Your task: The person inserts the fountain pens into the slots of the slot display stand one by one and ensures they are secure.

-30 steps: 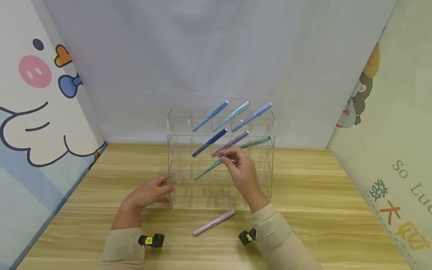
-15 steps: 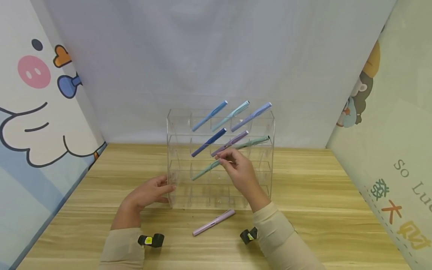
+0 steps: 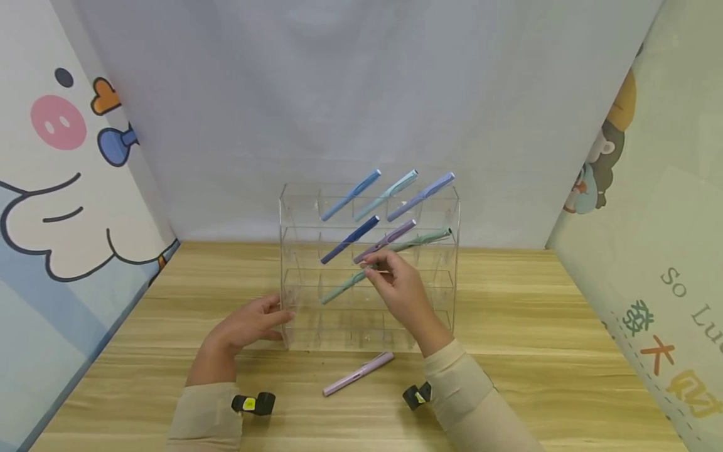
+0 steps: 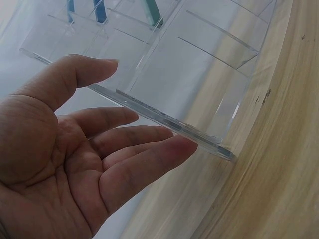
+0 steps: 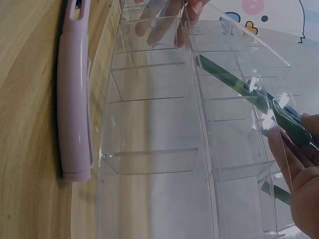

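My right hand (image 3: 402,285) pinches a sage-green pen (image 3: 342,290) near its upper end, between thumb and fingers. The pen slants across the third tier of a clear tiered pen rack (image 3: 281,251), its lower end toward the left compartment. In the right wrist view, the green pen (image 5: 227,79) shows through the clear walls. My left hand (image 3: 244,323) is at the rack's lower left side. In the left wrist view its fingers (image 4: 174,152) touch the side panel's edge, with the thumb apart from them.
Several pens stand in the upper two tiers, among them a dark blue pen (image 3: 350,239) and a purple pen (image 3: 386,240). A pale pink pen (image 3: 358,375) lies on the wooden table (image 3: 508,364) before the rack. Behind hangs a grey curtain (image 3: 350,88).
My right hand has shifted slightly left, and the green pen's lower end has moved slightly down and left. The left hand and the other pens stay put.
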Demonstrator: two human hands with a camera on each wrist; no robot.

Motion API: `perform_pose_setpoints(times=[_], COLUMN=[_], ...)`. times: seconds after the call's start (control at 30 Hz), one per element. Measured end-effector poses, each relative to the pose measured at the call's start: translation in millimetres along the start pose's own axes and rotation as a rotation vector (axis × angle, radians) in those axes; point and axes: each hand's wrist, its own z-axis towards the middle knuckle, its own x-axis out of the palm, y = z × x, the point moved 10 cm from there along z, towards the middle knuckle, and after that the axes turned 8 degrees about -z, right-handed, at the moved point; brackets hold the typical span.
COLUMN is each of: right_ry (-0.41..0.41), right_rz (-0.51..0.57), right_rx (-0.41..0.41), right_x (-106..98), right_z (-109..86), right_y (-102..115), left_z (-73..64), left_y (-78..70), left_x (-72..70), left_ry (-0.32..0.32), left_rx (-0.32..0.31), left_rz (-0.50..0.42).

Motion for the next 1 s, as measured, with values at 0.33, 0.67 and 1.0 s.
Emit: perform_pose_setpoints(times=[0.33,0.67,1.0], right_ry=[-0.080,-0.052,0.417], right_rz=[-0.119,-0.226,-0.457], right_rx=[-0.100,-0.146,-0.134], right_x=[-42.8,-77.2,-14.2], right_z=[-8.9,-29.2,-70.0], right_y=[17.7,35.8,25.2], left_z=[1.4,2.3,0.6], left_y=[0.7,2.0,3.0], left_x=[1.6,1.0,-1.5], left_ry=[-0.016,-0.010,-0.023], left_rx=[-0.016,-0.009,-0.009], left_rz=[0.008,0.003,0.008])
